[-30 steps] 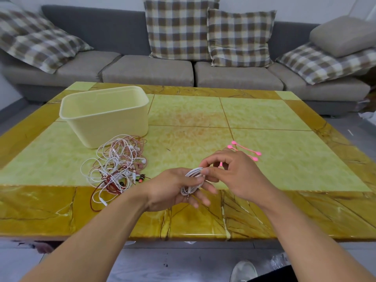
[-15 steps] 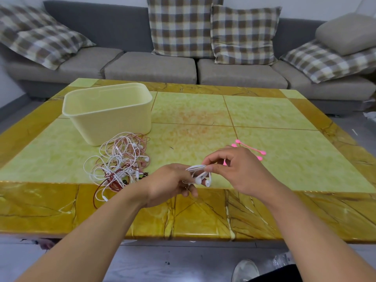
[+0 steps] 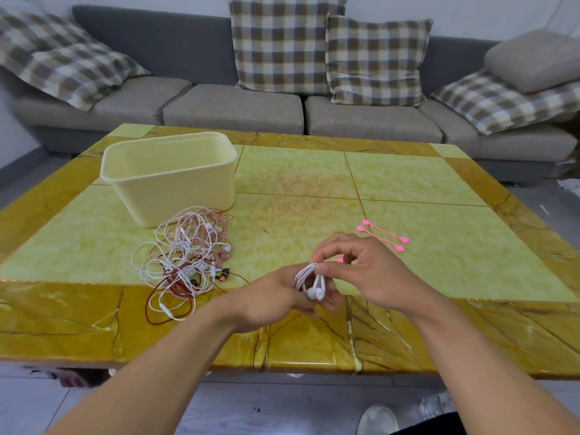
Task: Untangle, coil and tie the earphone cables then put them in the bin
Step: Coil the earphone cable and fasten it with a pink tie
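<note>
A coiled white earphone cable (image 3: 309,279) sits between both hands above the table's near edge, its two earbuds hanging down. My left hand (image 3: 276,298) grips the coil from below. My right hand (image 3: 364,271) pinches its top with thumb and forefinger. A tangled pile of white, pink and red earphone cables (image 3: 188,255) lies to the left, in front of the cream bin (image 3: 169,177). Pink ties (image 3: 384,235) lie on the table just beyond my right hand; one is partly hidden behind its fingers.
The work surface is a yellow-green tiled table (image 3: 408,183) with a glossy amber border. A grey sofa (image 3: 232,108) with checked cushions stands behind it. A shoe (image 3: 376,419) shows on the floor at the bottom right.
The coil has turned in my hands so that the earbuds now hang down at its front. My right hand's pinch shifted onto the top of the coil. The camera came closer.
</note>
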Motion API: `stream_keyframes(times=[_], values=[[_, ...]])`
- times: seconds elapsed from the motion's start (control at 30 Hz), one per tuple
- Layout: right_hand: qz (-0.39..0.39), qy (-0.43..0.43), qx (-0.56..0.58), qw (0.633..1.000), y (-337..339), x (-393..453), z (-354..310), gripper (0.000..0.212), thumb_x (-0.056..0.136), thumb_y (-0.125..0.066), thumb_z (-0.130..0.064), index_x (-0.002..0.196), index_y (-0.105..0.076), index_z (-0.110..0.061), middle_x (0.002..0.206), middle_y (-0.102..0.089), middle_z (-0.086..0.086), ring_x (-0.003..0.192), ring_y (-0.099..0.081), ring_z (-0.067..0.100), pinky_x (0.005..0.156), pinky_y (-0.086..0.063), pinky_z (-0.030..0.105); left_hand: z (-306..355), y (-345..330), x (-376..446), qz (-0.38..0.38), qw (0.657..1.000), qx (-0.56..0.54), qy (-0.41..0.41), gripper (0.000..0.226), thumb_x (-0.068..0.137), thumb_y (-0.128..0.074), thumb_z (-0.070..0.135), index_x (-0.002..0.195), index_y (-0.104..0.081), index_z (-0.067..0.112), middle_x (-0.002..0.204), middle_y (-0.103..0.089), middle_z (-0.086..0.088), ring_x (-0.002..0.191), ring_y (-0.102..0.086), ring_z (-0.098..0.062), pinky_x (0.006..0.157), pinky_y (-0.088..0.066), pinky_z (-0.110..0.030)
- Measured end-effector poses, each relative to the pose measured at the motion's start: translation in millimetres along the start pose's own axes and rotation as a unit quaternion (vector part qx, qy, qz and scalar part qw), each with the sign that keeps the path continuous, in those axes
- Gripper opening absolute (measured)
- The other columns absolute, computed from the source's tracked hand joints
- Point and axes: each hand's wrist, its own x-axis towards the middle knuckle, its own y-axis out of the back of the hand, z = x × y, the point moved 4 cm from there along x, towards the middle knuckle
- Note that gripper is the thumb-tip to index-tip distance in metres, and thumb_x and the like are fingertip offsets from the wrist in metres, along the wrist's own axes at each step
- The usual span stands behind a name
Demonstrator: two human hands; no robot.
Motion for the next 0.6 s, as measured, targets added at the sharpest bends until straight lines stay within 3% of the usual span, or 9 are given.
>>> stream_keyframes(times=[0.07, 0.2, 0.3, 0.37, 0.43, 0.53, 0.6], values=[[-0.005, -0.004, 0.01, 1.0, 1.8, -1.5, 2.8, 0.013, 0.077, -0.071, -0.045, 0.087, -0.076, -0.037, 0.109, -0.069, -0.022, 0.096, -0.06, -0.006, 0.087, -0.047, 0.028, 1.9, -1.6, 0.8, -0.014, 1.0, -0.018, -0.007, 0.038, 0.089, -0.049, -0.018, 0.112, -0.062, 0.009, 0.108, -0.074, -0.006, 0.107, -0.07, -0.025, 0.086, -0.055, -0.034], [-0.013, -0.005, 0.019, 1.0, 4.4, -5.0, 7.2, 0.005, 0.082, -0.075, -0.035, 0.087, -0.077, -0.036, 0.115, -0.07, -0.02, 0.112, -0.059, -0.004, 0.1, -0.045, 0.032, -1.6, -7.5, 1.4, -0.071, 0.987, -0.137, 0.032, 0.039, 0.07, -0.047, -0.018, 0.096, -0.056, 0.01, 0.085, -0.062, -0.01, 0.074, -0.06, -0.023, 0.065, -0.048, -0.031], [-0.015, -0.004, -0.004, 1.0, 5.2, -6.4, 10.8, 0.009, 0.085, -0.078, -0.03, 0.087, -0.076, -0.038, 0.114, -0.07, -0.018, 0.114, -0.058, -0.002, 0.101, -0.044, 0.032, -3.2, -12.9, 3.1, -0.097, 0.972, -0.201, 0.072, 0.02, 0.081, -0.054, -0.001, 0.085, -0.057, 0.018, 0.074, -0.046, -0.004, 0.062, -0.042, -0.016, 0.056, -0.037, -0.026], [-0.012, -0.009, -0.008, 1.0, 6.8, -7.0, 15.3, 0.012, 0.086, -0.078, -0.025, 0.087, -0.076, -0.037, 0.113, -0.07, -0.018, 0.106, -0.058, -0.003, 0.097, -0.045, 0.033, -5.7, -12.6, 6.8, -0.059, 0.98, -0.163, 0.093, 0.021, 0.089, -0.069, 0.021, 0.071, -0.061, 0.026, 0.067, -0.038, 0.0, 0.057, -0.033, -0.013, 0.051, -0.029, -0.023], [-0.018, -0.017, -0.004, 1.0, 7.3, -8.0, 19.6, 0.015, 0.086, -0.079, -0.024, 0.086, -0.076, -0.039, 0.11, -0.07, -0.021, 0.099, -0.059, -0.005, 0.091, -0.047, 0.03, -10.7, -10.9, 10.3, -0.008, 0.989, -0.081, 0.12, 0.028, 0.087, -0.079, 0.028, 0.069, -0.057, 0.027, 0.063, -0.031, 0.002, 0.052, -0.026, -0.011, 0.047, -0.022, -0.022], [-0.033, -0.039, -0.005, 0.999, 5.1, -8.9, 28.0, 0.017, 0.086, -0.08, -0.024, 0.086, -0.077, -0.041, 0.108, -0.071, -0.022, 0.096, -0.061, -0.008, 0.086, -0.043, 0.022, -16.9, -10.2, 14.2, 0.038, 0.986, -0.019, 0.162, 0.026, 0.09, -0.075, 0.03, 0.08, -0.053, 0.022, 0.061, -0.039, 0.003, 0.049, -0.03, -0.01, 0.044, -0.022, -0.021], [0.016, -0.072, -0.008, 0.997, 12.8, -6.7, 36.9, 0.012, 0.088, -0.078, -0.026, 0.09, -0.079, -0.038, 0.108, -0.073, -0.019, 0.099, -0.063, -0.008, 0.087, -0.044, 0.02, -19.3, -6.3, 18.2, 0.082, 0.982, 0.0, 0.168, 0.028, 0.095, -0.069, 0.037, 0.081, -0.05, 0.02, 0.06, -0.045, 0.004, 0.047, -0.034, -0.01, 0.043, -0.025, -0.021]])
